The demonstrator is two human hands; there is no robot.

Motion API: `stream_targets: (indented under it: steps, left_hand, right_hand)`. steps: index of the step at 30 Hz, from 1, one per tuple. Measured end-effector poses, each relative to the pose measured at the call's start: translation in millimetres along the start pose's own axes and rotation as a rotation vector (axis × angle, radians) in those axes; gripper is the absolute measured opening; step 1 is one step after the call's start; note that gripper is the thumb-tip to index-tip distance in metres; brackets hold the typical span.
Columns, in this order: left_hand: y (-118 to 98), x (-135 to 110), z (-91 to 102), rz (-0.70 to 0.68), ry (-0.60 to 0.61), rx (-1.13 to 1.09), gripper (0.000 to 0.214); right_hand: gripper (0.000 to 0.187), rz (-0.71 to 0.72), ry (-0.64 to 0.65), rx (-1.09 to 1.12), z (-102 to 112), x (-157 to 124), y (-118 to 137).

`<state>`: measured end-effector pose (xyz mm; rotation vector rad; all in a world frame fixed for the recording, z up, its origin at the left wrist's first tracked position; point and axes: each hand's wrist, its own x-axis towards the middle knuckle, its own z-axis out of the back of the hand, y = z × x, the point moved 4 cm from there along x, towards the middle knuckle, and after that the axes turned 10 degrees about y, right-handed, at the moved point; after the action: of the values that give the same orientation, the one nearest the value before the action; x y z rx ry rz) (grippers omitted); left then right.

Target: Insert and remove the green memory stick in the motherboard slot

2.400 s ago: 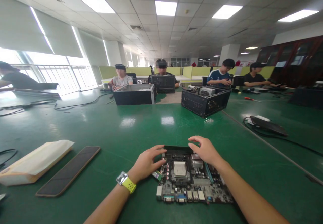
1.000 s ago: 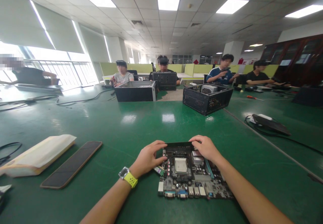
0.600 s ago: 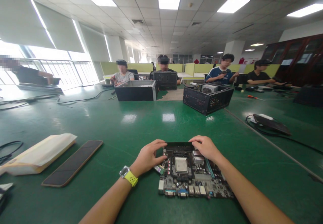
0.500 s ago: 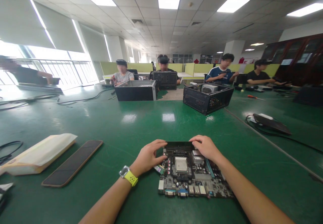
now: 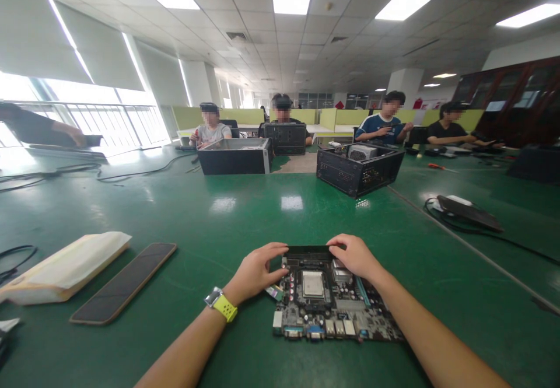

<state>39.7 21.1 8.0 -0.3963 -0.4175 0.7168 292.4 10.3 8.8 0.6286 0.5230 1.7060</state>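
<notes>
A motherboard [image 5: 345, 312] lies flat on the green table in front of me, its ports facing me and a silvery processor [image 5: 313, 283] showing in its socket. Along its far edge runs a dark strip [image 5: 308, 252] whose kind I cannot make out. My left hand [image 5: 258, 268] grips the board's far left corner, fingertips at the strip's end and thumb on the board's side. At the strip's other end, my right hand [image 5: 353, 255] has its fingers closed on the far edge. A small green circuit piece [image 5: 275, 292] pokes out under my left thumb, partly hidden.
To the left lie a phone-like dark slab [image 5: 125, 283] and a paper-wrapped packet [image 5: 70, 265]. Farther off stand two open computer cases [image 5: 236, 159] [image 5: 359, 172]. A dark device with a cable [image 5: 470, 213] rests at right. Several people sit around the table.
Both hands keep their hold at the board's far edge, almost motionless. The view has shifted very slightly. At far left, another person has leaned a little.
</notes>
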Motion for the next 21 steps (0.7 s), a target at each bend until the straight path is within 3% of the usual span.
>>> stream_targets:
  steps: [21]
  left_hand:
    - [3.5, 0.4, -0.4, -0.006, -0.033, 0.014, 0.040]
  right_hand:
    - [0.023, 0.007, -0.001, -0.026, 2.5, -1.0, 2.2]
